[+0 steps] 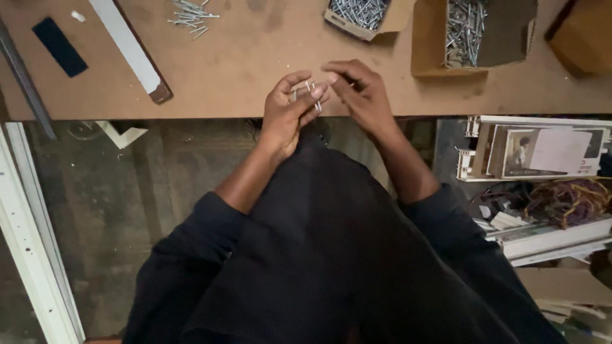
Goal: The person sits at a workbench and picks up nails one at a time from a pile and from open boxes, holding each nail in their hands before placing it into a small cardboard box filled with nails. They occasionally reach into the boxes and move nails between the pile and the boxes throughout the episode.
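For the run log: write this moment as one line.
left hand: holds nails | right hand: touching them | place: above workbench edge

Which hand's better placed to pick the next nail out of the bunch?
Right. The left hand is shut around the bunch of nails, so it is occupied. The right hand looks empty, its fingers already at the nail tips.

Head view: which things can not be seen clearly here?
- Nails in left hand: number unclear, fingers cover them.
- Right hand: fingertips' grip hidden by its own back.
- Middle cardboard box: cut off by top edge.
- Brown box: cut off by right corner, contents hidden.
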Demonstrator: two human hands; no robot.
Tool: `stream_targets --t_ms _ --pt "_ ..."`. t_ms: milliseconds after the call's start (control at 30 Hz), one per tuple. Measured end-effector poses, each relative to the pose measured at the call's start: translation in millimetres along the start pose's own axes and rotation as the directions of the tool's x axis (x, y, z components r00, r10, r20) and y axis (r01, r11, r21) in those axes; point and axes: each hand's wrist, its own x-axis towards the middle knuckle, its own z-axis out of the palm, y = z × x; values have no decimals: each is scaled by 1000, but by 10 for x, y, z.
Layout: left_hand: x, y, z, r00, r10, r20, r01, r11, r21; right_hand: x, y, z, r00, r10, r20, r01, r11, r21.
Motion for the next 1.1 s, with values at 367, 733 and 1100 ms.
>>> stream_targets --t_ms 367,733,1100 --pt "10 -220 -161 997 -29 -78 36 996 82 -230 240 184 972 235 10 -225 918 327" --pt "80 -301 -294 976 -208 61 192 959 211 -619 615 351 962 211 -171 -113 883 456" --pt "222 35 -460 945 -302 127 272 939 210 -713 651 598 826 274 -492 74 814 577"
